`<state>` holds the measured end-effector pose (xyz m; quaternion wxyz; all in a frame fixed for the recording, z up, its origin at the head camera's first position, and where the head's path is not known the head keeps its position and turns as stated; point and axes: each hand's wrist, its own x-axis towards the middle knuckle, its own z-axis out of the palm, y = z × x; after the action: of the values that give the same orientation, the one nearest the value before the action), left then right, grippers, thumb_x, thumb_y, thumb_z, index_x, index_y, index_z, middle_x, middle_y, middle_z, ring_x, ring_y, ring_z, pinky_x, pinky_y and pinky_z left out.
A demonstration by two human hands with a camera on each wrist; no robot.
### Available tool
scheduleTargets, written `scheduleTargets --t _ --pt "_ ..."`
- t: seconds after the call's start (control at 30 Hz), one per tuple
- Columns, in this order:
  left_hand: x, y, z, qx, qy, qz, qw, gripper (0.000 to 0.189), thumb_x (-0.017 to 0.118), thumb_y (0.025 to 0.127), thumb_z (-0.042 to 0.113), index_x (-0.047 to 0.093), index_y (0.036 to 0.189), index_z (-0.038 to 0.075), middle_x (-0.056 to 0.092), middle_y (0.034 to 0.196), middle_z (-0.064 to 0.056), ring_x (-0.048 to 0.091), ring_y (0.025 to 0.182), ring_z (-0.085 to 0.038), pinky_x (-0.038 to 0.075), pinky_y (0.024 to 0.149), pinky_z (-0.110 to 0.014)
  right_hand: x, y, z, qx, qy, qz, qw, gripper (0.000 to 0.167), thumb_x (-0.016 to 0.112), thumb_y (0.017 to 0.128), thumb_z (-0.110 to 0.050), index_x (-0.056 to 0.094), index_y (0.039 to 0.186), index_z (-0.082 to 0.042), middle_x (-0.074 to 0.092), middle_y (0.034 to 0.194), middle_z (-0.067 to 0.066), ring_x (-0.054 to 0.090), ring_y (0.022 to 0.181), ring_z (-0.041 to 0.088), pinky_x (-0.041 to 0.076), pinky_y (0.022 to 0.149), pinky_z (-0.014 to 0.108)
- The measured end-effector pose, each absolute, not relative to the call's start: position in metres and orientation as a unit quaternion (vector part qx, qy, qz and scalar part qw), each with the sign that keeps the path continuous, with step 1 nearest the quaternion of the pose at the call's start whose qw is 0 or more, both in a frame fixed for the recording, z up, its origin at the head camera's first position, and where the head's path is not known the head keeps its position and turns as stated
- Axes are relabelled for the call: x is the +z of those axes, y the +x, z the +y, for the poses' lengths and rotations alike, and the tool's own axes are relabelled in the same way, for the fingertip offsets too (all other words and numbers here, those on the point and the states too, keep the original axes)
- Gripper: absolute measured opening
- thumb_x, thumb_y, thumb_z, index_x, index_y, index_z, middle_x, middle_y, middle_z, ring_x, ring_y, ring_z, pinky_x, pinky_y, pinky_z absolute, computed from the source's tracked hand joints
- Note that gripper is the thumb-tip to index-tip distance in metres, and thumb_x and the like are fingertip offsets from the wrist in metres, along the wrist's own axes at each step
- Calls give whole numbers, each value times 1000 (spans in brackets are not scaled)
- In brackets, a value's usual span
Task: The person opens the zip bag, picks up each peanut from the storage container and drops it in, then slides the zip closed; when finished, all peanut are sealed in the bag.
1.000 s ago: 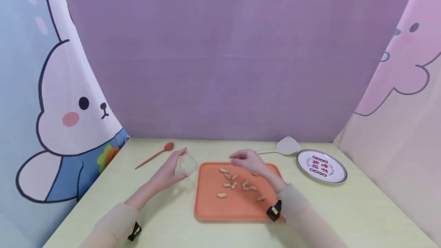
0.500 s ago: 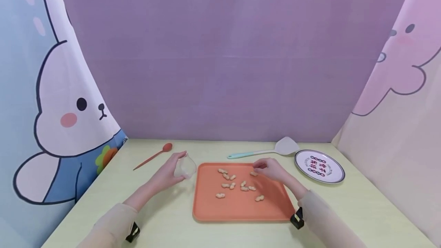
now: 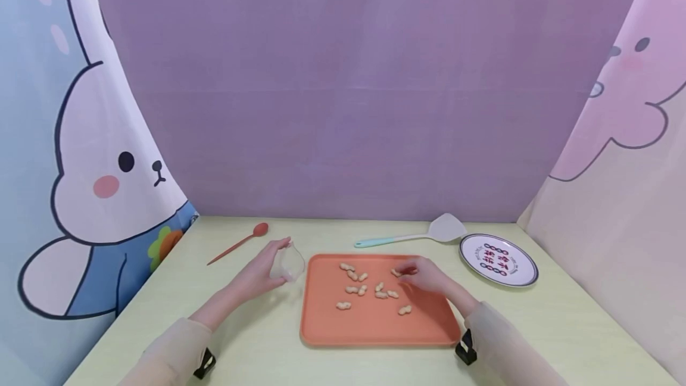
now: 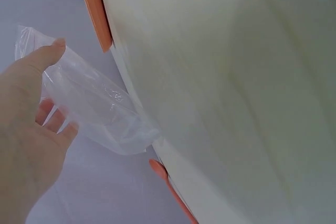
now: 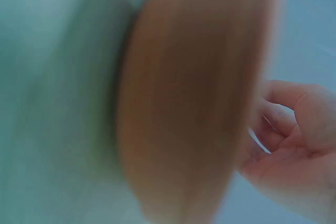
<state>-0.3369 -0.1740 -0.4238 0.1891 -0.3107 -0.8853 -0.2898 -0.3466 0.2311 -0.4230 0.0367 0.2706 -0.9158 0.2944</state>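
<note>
My left hand (image 3: 265,270) holds a clear plastic bag (image 3: 292,262) just left of the orange tray (image 3: 375,329). In the left wrist view the thumb lies on one side of the plastic bag (image 4: 105,108) and the fingers spread along the other, with its mouth between them. Over the tray's back right part, my right hand (image 3: 426,276) reaches down with curled fingers and pinches a peanut (image 3: 395,273), whose end shows at the fingertips. Several unshelled peanuts (image 3: 351,289) lie scattered on the tray. The tray's blurred rim (image 5: 189,103) hides the fingertips in the right wrist view.
A red spoon (image 3: 259,230) lies at the back left of the table (image 3: 257,338). Behind the tray rests a spatula (image 3: 445,228) with a pale turquoise handle. A white plate (image 3: 522,264) with red lettering stands to the right.
My right hand has moved right from above the tray's back middle, then lowered to the peanut at the back right. The left hand with the plastic bag has stayed nearly still.
</note>
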Motion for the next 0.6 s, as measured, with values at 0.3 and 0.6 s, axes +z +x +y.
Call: scheduleTargets --t 0.3,0.6 --pt "-421 -336 -172 -275 -316 -888 187 83 80 68 1 35 137 -8 53 126 -19 52 119 -33 45 98 -45 -422 -343 233 300 231 -925 43 8 74 77 -8 68 80 -3 67 77 5 54 71 8 44 64 21" --pt "-425 -334 -172 -268 -323 -888 187 85 80 67 -1 34 138 -8 53 126 -18 52 119 -33 45 98 -45 -424 -340 241 325 213 -921 1 13 75 77 -12 70 87 -4 70 82 5 61 77 9 48 69 20"
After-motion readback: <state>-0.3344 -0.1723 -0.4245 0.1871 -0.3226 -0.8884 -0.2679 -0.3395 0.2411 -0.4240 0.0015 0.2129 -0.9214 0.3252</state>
